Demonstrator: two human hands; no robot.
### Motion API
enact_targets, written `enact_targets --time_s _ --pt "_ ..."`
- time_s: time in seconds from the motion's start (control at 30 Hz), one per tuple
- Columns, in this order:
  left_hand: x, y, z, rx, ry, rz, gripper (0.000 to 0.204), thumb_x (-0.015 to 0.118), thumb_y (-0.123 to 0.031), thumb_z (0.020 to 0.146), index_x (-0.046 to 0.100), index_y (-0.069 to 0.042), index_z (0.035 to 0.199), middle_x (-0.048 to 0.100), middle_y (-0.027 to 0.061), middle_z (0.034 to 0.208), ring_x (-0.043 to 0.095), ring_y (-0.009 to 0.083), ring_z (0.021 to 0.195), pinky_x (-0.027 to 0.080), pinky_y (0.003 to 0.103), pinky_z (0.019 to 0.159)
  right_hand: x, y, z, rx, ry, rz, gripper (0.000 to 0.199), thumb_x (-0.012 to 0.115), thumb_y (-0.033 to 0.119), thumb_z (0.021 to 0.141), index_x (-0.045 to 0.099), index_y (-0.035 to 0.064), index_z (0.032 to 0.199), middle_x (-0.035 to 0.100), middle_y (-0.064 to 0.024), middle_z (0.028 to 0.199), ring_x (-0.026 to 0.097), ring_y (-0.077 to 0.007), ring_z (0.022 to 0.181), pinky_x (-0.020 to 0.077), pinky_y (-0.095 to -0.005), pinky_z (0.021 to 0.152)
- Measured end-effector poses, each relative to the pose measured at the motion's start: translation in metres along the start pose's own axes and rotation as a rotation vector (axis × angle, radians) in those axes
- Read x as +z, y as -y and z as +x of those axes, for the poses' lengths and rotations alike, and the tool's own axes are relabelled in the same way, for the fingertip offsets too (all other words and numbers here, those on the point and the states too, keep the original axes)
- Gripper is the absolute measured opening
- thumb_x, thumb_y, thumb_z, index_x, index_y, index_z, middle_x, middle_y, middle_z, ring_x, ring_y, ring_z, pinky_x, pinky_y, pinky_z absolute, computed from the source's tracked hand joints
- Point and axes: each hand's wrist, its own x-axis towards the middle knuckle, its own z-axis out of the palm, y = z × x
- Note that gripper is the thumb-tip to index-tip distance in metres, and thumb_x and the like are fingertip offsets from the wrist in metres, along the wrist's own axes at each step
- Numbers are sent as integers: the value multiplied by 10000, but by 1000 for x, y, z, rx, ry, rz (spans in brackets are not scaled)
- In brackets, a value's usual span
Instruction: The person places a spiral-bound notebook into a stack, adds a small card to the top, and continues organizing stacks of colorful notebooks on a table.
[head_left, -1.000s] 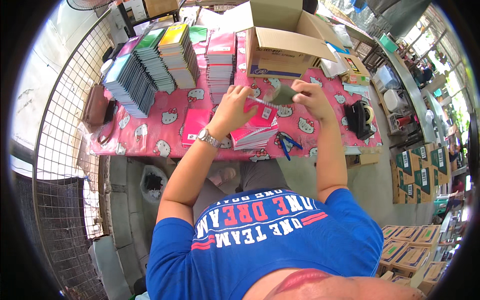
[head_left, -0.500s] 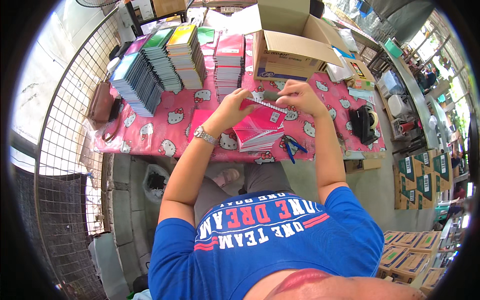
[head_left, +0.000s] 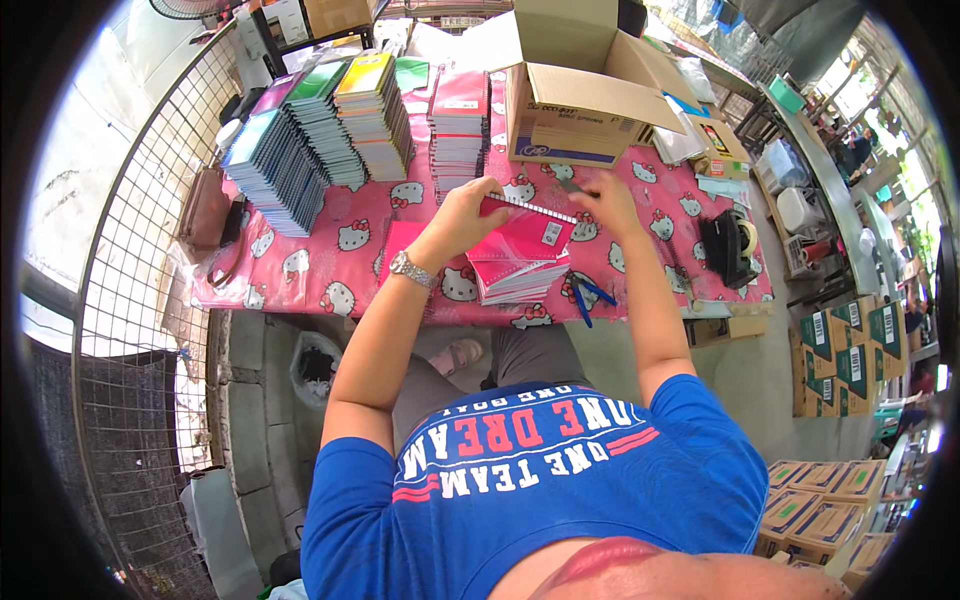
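My left hand [head_left: 462, 222], with a wristwatch, is closed on the far left edge of a pink notebook [head_left: 515, 235]. A white wire spiral [head_left: 540, 208] runs along that notebook's far edge. It lies on a small uneven pile of pink notebooks [head_left: 520, 282] near the table's front edge. My right hand [head_left: 608, 205] is closed near the spiral's right end. From its fingers sticks a small, flat, dark grey-green piece [head_left: 568, 185], whose kind I cannot make out. Blue-handled pliers [head_left: 590, 296] lie spread just right of the pile.
Tall stacks of blue [head_left: 275, 170], green [head_left: 325, 120], yellow [head_left: 372, 110] and pink spiral notebooks [head_left: 460, 125] stand along the back. An open cardboard box [head_left: 570, 115] is behind my right hand. A black tape dispenser [head_left: 730, 248] sits at right, a brown bag [head_left: 205, 208] at left.
My right hand has come slightly nearer and turned, so the dark piece now slants and shows less. My left hand keeps its hold on the notebook.
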Motion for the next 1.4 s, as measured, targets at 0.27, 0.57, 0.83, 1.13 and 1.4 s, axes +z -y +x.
enact_targets --time_s 0.27,0.57,0.83,1.13,1.4 --pt "18 6 -9 -346 -126 -415 197 699 -92 897 665 31 1047 660 37 771 570 71 670 486 235 616 115 -16 -169 253 -327 -357 569 721 348 830 589 43 1291 528 -185 1337 505 -393 1221 429 -497 991" --pt "58 -37 -16 7 -454 -113 201 718 -16 842 702 -6 1042 714 96 868 678 131 727 553 253 647 5 108 -123 170 -450 337 487 758 225 792 635 23 1217 631 -158 1174 576 -318 1125 441 -405 971" --pt "50 -42 -25 45 -473 10 251 699 40 797 700 -28 1038 692 104 886 688 173 716 559 281 608 -9 143 -89 -122 -330 220 446 751 190 818 641 29 1220 658 -123 1132 624 -253 999 470 -350 928" --pt "23 -10 -62 -142 -816 -414 138 677 -37 887 675 -22 1024 678 83 922 668 156 737 582 283 621 16 105 -99 268 -177 873 364 714 171 869 636 20 1191 659 -113 1121 624 -212 999 474 -321 918" --pt "-22 68 -147 -641 -670 145 257 726 -118 849 643 7 1058 695 100 960 648 196 778 546 350 702 103 -32 -156 175 -189 -305 350 743 315 786 677 76 1033 642 -170 1002 616 -359 934 497 -452 842"
